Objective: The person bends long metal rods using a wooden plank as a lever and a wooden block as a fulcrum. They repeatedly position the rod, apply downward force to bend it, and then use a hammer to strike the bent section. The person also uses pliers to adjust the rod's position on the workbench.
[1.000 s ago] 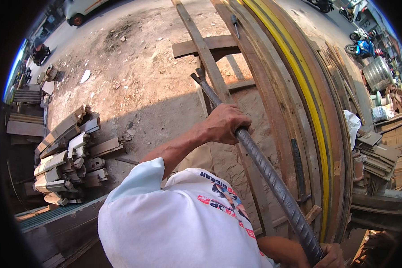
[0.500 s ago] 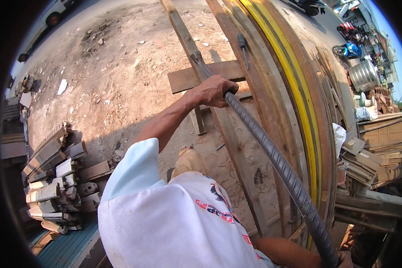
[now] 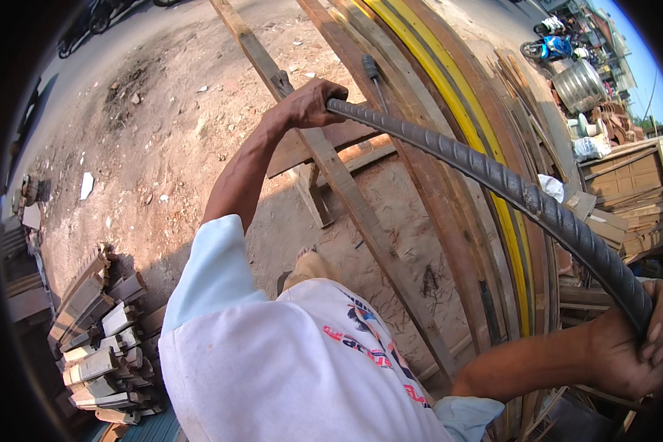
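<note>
A long, dark ribbed steel bar (image 3: 486, 168) runs slantwise from upper middle to lower right. My left hand (image 3: 313, 103) is closed round its far part, above the timber frame. A flattened tip (image 3: 281, 82) shows just past that hand, over a wooden beam (image 3: 339, 173). Toward the right rim, my right hand (image 3: 644, 339) grips the near end with its fingers wrapped round. Below the bar lie long brown planks (image 3: 431, 199) side by side. A screwdriver (image 3: 373, 77) with a dark handle rests on them, close to my left hand.
Along the planks runs a yellow strip (image 3: 460, 110) with a dark middle line. Stacked wood offcuts (image 3: 99, 361) lie at lower left on bare, stony ground (image 3: 162, 132). At right are a metal drum (image 3: 578, 87), wooden panels (image 3: 622, 180) and a blue motorbike (image 3: 552, 48).
The bar has swung from steep to flatter, its near end rising to the right with my right hand. My left hand has shifted left and up in the picture. Both still hold the bar.
</note>
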The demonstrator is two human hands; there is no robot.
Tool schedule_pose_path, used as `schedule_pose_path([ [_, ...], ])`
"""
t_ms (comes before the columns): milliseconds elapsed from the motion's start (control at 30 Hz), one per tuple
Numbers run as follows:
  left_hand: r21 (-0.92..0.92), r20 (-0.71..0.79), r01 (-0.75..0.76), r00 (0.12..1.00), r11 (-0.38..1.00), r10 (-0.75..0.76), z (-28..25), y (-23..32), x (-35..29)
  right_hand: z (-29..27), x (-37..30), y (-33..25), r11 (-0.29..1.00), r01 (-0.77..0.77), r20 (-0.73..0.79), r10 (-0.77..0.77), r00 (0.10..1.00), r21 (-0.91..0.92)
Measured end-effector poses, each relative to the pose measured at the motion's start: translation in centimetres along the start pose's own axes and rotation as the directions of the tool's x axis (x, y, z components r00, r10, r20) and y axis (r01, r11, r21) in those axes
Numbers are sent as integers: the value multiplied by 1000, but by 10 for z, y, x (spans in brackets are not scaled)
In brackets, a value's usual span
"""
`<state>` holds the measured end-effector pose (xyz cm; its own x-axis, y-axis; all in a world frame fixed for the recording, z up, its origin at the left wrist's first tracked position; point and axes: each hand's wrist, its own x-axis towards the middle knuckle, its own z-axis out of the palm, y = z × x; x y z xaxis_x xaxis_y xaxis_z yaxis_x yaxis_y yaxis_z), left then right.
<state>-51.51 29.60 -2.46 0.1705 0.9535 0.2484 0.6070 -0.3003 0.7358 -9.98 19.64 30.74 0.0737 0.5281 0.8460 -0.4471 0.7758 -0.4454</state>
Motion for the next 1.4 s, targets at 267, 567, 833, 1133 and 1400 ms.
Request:
schedule_pose_path([
  [267, 193, 138, -169, 980, 966, 144, 59, 89, -18, -101, -161, -11, 991, -131, -428, 122, 896, 9],
  [567, -134, 235, -718, 647, 683, 726, 135, 316, -27, -55, -174, -19, 987, -136, -693, 36, 720, -90],
  [833, -216, 263, -747, 576, 629, 774, 155, 369, -31, -115, -148, -110, 996, 4, -291, 23, 957, 91],
  [1133, -184, 410, -682, 602, 708, 686, 167, 395, -11, -143, -162, -92, 991, -82, -456, 123, 881, 108],
  [1400, -141, 505, -649, 603, 748, 618, 176, 398, -30, -132, -189, -108, 982, -94, -456, 159, 876, 162],
])
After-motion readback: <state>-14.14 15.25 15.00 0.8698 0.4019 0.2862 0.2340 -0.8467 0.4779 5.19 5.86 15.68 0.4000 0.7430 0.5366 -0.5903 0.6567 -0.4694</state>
